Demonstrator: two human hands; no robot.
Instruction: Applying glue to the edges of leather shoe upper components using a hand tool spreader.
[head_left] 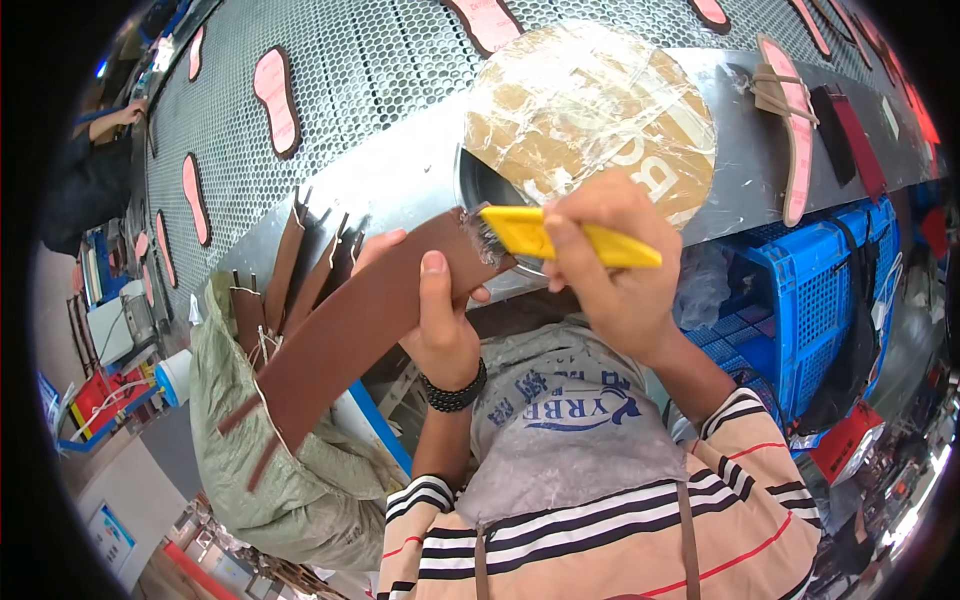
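My left hand [445, 335] grips a long brown leather-like strip [350, 325], thumb on top and fingers beneath. Its lower left end splits into two narrow tails. In my right hand [620, 255] is a yellow-handled brush [520, 232], its dark bristles touching the strip's upper right end. Shiny, whitish wet material coats that end. Just beyond the brush stands a round metal pot [473, 178], mostly covered by a cardboard disc [560, 105] wrapped in clear film. Most of the pot's inside is hidden.
Pink insoles with dark edges [275, 100] lie on a perforated conveyor [360, 70]. A green sack [240, 400] holding more brown strips [287, 262] sits at left. A blue crate [820, 310] stands right, below dark red pieces [862, 150]. Another person's arm [112, 123] shows far left.
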